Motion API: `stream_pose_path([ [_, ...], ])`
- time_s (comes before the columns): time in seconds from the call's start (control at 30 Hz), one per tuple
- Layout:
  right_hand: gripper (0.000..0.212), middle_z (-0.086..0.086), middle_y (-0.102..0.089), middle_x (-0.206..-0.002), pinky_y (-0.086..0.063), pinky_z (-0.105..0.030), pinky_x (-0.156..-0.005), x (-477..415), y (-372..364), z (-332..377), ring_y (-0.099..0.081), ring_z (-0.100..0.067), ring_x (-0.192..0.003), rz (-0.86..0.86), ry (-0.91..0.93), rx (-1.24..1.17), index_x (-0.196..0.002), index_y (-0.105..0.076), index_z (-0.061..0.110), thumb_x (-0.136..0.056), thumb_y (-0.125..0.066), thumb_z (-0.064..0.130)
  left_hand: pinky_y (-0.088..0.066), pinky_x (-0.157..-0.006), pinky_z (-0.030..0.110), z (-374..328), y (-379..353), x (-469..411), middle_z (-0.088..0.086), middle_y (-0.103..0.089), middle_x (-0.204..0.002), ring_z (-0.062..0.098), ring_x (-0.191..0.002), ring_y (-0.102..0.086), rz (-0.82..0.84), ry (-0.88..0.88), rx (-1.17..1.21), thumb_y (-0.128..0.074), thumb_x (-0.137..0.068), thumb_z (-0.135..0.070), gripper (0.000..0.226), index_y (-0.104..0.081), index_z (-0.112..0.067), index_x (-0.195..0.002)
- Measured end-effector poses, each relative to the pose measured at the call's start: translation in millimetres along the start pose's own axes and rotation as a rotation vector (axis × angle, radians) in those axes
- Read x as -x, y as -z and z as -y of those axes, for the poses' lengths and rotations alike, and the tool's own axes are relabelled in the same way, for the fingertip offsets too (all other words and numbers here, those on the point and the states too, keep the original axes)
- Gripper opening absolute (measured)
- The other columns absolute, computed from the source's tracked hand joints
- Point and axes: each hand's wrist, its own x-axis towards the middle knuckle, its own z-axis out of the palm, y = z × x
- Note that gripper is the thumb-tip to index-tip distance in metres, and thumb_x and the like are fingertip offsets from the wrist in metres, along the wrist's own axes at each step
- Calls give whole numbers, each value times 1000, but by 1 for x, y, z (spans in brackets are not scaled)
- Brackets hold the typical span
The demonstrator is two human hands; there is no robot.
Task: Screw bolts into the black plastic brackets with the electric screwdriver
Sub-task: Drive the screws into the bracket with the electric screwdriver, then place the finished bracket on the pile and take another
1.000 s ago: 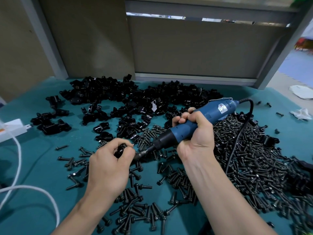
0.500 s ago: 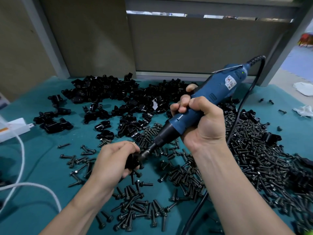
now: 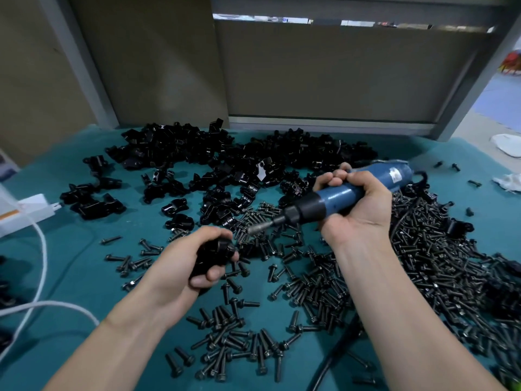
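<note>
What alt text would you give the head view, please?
A person's right hand grips a blue screwdriver, its bit aimed at the black bracket held in the left hand. Loose bolts and more brackets cover the teal table.

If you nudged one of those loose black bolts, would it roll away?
Probably not far: the bolt has a round shank but a wider head, so it would likely curve in an arc. The mat looks soft, which should damp rolling. It looks metal, so probably heavy for its size.

You can read nothing: the white label (image 3: 395,175) on your electric screwdriver (image 3: 335,198) is too blurred.
</note>
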Motion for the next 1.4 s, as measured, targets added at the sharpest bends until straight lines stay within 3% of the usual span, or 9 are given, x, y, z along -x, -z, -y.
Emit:
stream_pose_path([
  [0.13,9,-8,-57,-74,-55,-33,-81,-3,5,2,-55,-21,-59,-137,24,50,-91,-55,7,-83,-56,2,-38,-39,21,-1,-1,0,16,-71,-85,15,-56,-52,15,33,194,-50,-106,-29,34,-65,-2,-122],
  [0.27,51,-17,-57,-113,-53,-46,-102,-2,5,-5,-62,-30,-97,-243,22,139,-132,-49,11,-82,-50,-2,-44,-45,24,-2,-4,3,17,-69,-90,18,-62,-54,94,46,327,-57,-86,-15,48,-59,-3,-132],
  [0.43,63,-13,-51,-118,-55,-45,-91,4,1,-20,-59,-31,-102,-303,-55,322,-140,-40,12,-79,-41,-4,-46,-47,22,-2,-4,4,17,-71,-92,15,-61,-56,121,-1,292,-63,-80,-9,49,-65,-3,-128],
  [0.67,36,-18,-54,-120,-52,-55,-105,12,-10,-28,-60,-33,-115,-337,-130,562,-107,-50,10,-79,-44,-11,-48,-52,23,7,-8,5,5,-75,-83,11,-59,-54,-84,-180,-83,-63,-96,3,36,-71,-28,-113],
  [0.87,46,-30,-50,-121,-48,-55,-103,24,-21,-23,-54,-39,-117,-369,-195,774,-127,-40,3,-83,-50,-3,-51,-63,35,9,-8,7,-2,-68,-89,14,-61,-54,-289,-406,-374,-70,-96,-9,46,-60,-53,-106],
  [0.93,42,-25,-56,-127,-53,-45,-95,33,-27,-26,-57,-29,-110,-379,-142,893,-124,-50,0,-83,-57,3,-51,-60,16,9,-9,9,-13,-69,-94,0,-63,-60,-342,-499,-458,-73,-93,-7,49,-58,-51,-108],
  [1.13,10,6,-75,-84,-52,-38,-81,70,-42,-74,-66,-16,-87,50,-74,1380,-87,-77,22,-87,-69,16,-44,-73,0,6,-14,17,-30,-68,-99,-16,-95,-61,-486,-723,-627,-82,-84,-2,52,-61,-47,-99],
  [1.23,14,-1,-77,-82,-58,-52,-91,77,-33,-98,-73,-26,-90,212,-166,1493,-92,-76,21,-93,-67,32,-42,-68,1,7,-15,22,-20,-67,-81,-15,-85,-61,-551,-827,-655,-81,-78,6,51,-60,-37,-96],
  [1.4,24,3,-79,-96,-60,-38,-94,70,-19,-100,-74,-9,-92,360,-167,1426,-112,-74,26,-92,-71,13,-43,-76,6,7,-9,20,-15,-61,-103,-3,-99,-58,-536,-874,-775,-72,-79,7,57,-56,-36,-113],
])
